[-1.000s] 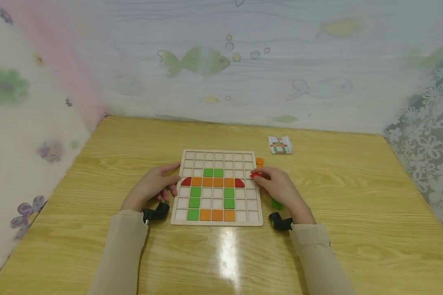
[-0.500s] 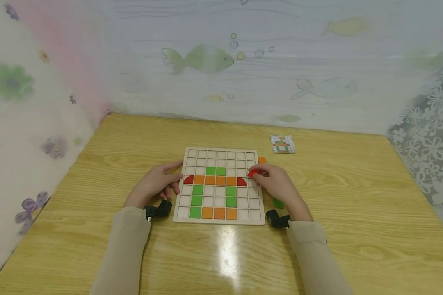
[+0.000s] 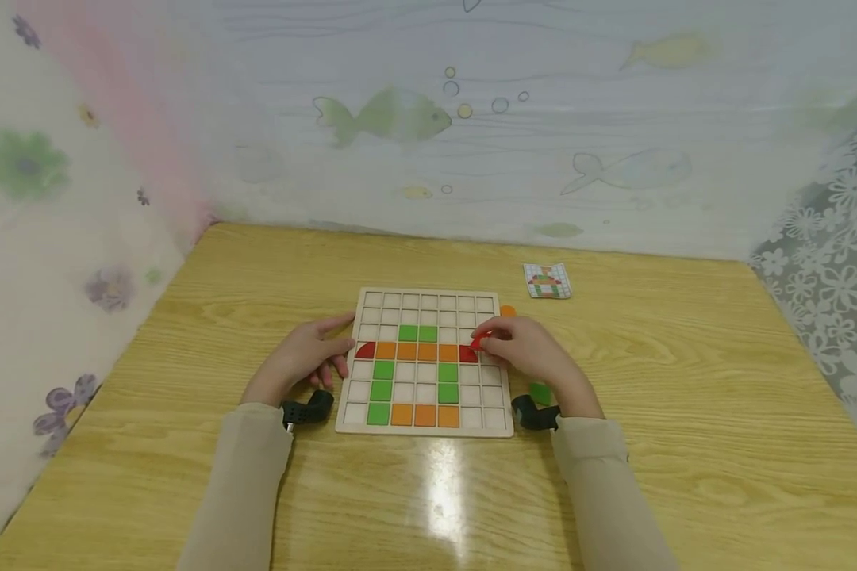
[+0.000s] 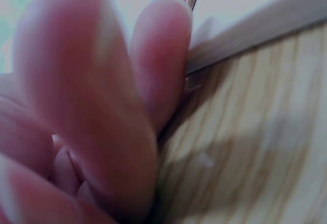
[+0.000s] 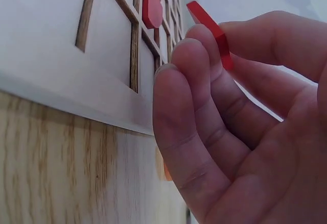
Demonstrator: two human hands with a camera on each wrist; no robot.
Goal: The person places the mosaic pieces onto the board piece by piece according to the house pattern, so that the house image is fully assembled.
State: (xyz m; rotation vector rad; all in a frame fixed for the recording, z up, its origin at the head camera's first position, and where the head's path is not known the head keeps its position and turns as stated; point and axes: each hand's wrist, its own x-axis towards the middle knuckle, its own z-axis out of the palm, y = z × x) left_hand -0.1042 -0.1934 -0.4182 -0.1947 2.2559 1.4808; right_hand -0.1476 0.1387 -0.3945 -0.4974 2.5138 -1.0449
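Note:
A wooden grid board (image 3: pixel 424 432) lies on the table, with green and orange squares and two dark red quarter-round tiles in its cells. My right hand (image 3: pixel 532 353) pinches a loose red tile (image 5: pixel 212 32) between thumb and fingers, above the board's right side near the seated red tile (image 3: pixel 467 354). In the right wrist view the held piece is tilted and apart from the grid. My left hand (image 3: pixel 296 357) rests at the board's left edge, thumb and index finger stretched against it. Its other fingers hang loosely bent beside the board.
A small picture card (image 3: pixel 547 281) with a coloured grid pattern lies behind the board to the right. An orange piece (image 3: pixel 508 311) sits by the board's upper right edge. Green tile (image 3: pixel 540 393) lies beside my right wrist. A painted wall covering borders the table.
My right hand has carried the red tile left, from the board's right edge to above the cells near the right-hand red tile. The left hand stays at the board's edge.

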